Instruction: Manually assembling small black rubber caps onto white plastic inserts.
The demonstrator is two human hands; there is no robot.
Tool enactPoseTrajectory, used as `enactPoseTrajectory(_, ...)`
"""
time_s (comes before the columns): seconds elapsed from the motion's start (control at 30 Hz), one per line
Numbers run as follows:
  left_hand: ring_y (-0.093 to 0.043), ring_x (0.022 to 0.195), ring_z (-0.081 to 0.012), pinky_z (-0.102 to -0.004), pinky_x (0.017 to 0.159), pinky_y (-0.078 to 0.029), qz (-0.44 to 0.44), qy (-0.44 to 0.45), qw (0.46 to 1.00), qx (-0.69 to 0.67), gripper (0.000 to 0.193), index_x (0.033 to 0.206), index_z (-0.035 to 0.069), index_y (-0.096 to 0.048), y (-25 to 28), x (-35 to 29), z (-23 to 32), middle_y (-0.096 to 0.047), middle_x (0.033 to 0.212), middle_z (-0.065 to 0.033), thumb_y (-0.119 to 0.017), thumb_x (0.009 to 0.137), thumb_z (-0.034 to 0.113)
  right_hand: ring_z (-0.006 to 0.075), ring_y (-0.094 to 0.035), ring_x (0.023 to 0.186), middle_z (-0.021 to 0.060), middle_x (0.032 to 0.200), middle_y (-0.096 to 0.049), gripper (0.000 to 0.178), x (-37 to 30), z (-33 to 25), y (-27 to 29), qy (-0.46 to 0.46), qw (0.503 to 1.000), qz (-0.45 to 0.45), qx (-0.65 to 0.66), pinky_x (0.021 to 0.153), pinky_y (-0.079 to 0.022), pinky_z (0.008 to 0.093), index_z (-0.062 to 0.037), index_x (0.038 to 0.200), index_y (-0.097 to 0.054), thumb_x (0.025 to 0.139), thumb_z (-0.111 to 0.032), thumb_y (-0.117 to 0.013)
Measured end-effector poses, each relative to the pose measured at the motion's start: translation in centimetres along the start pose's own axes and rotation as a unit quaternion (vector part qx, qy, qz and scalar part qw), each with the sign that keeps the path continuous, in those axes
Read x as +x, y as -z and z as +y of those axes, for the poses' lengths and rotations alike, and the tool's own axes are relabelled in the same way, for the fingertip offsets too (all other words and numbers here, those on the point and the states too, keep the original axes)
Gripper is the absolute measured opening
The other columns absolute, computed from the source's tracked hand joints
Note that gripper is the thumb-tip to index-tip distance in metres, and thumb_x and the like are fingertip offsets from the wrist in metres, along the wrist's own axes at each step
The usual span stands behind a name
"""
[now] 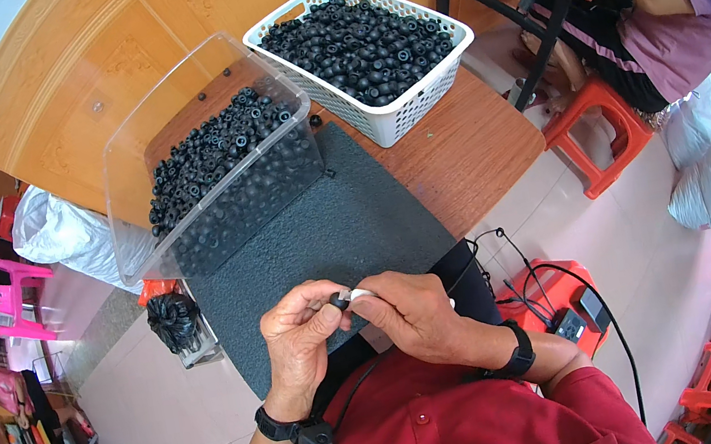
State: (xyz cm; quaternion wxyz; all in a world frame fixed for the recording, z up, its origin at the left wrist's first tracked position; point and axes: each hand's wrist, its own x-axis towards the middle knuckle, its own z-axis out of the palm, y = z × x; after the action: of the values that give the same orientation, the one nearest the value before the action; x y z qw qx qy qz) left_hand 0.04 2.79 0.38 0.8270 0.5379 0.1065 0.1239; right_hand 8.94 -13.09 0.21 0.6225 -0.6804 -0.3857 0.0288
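Note:
Over the near part of a dark textured mat (309, 220), my two hands meet. My left hand (302, 323) pinches a small round black part (339, 300) between thumb and fingertips. Against that part, my right hand (411, 306) holds a slim white-handled tool (361, 293); its working tip is too small to make out. Most of the handle is hidden in my fist. Beyond my hands, a clear plastic bin (230, 251) lies tilted with its opening turned aside, holding many small black parts (222, 145).
A white perforated basket (412, 111) heaped with black parts stands on the brown table (466, 158). Right of me, a red stool (563, 301) carries cables and small devices. Another person (649, 17) sits at a table at the far right. A black bag (174, 319) hangs at the left.

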Motion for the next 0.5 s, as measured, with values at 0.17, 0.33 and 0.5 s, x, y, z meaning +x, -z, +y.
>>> enactPoseTrajectory(0.17,-0.065,0.078,-0.0146,-0.0259,0.070,-0.054,0.006,0.006,1.000,-0.002,0.025,0.106,-0.005,-0.069,-0.06,0.04,0.02,-0.070,0.096,-0.0112,-0.075,0.087,0.009,0.0269,-0.066,0.066,0.0130,0.078,-0.066,0.014,-0.03,-0.10,0.31,0.008,0.999,-0.020,-0.037,0.056,-0.049,0.0350,-0.0005,0.097,-0.066,0.097,-0.015,-0.063)
enactPoseTrajectory(0.33,-0.064,0.078,-0.0143,-0.0253,0.070,-0.053,0.005,-0.001,1.000,-0.018,0.024,0.106,-0.004,-0.069,-0.24,0.10,-0.08,-0.069,0.096,-0.0109,-0.076,0.087,0.009,0.0250,-0.066,0.066,0.0136,0.081,-0.066,0.015,-0.09,0.12,0.50,0.012,0.999,-0.014,-0.049,0.057,-0.049,0.0330,0.0005,0.100,-0.066,0.097,-0.014,-0.064)
enactPoseTrajectory(0.5,-0.064,0.084,-0.0137,-0.0248,0.074,-0.052,0.003,-0.027,0.999,0.041,0.024,0.106,-0.003,-0.070,-0.16,0.11,0.24,-0.067,0.098,-0.0085,-0.077,0.085,0.008,0.0246,-0.065,0.063,0.0113,0.075,-0.065,0.017,-0.10,0.44,-0.09,-0.017,0.999,0.036,0.011,0.053,-0.048,0.0340,-0.0019,0.094,-0.066,0.093,-0.018,-0.069)
